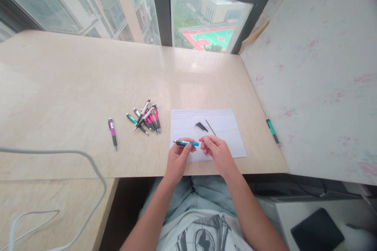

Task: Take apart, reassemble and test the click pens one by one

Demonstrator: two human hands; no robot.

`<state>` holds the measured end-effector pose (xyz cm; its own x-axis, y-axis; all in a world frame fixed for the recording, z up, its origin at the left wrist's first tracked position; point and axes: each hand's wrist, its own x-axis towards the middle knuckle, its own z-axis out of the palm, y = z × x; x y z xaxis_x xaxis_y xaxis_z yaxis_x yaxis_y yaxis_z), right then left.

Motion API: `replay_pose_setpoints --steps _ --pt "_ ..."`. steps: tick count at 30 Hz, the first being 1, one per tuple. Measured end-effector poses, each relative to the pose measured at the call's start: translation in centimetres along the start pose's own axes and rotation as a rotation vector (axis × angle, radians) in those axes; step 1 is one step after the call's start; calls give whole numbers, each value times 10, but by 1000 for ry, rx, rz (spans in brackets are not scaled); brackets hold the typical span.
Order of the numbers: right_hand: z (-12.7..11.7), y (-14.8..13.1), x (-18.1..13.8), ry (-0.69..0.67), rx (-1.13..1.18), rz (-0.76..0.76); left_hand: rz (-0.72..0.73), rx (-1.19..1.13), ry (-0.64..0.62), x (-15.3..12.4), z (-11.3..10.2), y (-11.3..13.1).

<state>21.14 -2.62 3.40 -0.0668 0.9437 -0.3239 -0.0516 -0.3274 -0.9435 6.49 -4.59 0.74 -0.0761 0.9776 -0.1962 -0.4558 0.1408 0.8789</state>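
Note:
My left hand (pixel 178 159) is closed round a blue ballpoint pen (pixel 193 144), which lies level with its dark end to the left and its blue end to the right. Just right of that blue end, my right hand (pixel 217 151) has its thumb and fingertips pinched together. Whatever may be between those fingertips is too small to make out. Both hands are over the near part of a sheet of paper (pixel 232 137) with lines of writing along its top. On the sheet lie several short black tubular pieces (pixel 201 126) and one thin dark rod (pixel 210 127), beyond my fingers.
Left of the paper is a pile of pens (pixel 144 117) in white, pink and green. A purple pen (pixel 112 133) lies farther left. A green pen (pixel 272 130) rests by the wall at the right. A grey cable (pixel 88 157) loops across the left front.

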Motion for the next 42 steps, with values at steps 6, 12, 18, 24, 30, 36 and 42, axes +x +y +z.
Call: replay_pose_setpoints --steps 6,12,18,24,30,36,42 --pt "11 11 -6 -28 194 134 66 188 18 -4 4 3" --pt "9 17 -7 -42 265 152 62 237 34 -3 3 1" --pt "4 17 -4 21 186 79 35 146 66 -1 0 -2" --pt "-30 8 12 259 -235 -93 3 -13 92 2 0 -5" --pt "-45 2 36 407 -685 -293 -16 -6 67 2 -4 -6" --pt "-39 5 38 396 -727 -319 -11 14 48 2 -6 -8" --pt "-24 4 10 253 -573 -272 30 127 2 1 -5 -7"
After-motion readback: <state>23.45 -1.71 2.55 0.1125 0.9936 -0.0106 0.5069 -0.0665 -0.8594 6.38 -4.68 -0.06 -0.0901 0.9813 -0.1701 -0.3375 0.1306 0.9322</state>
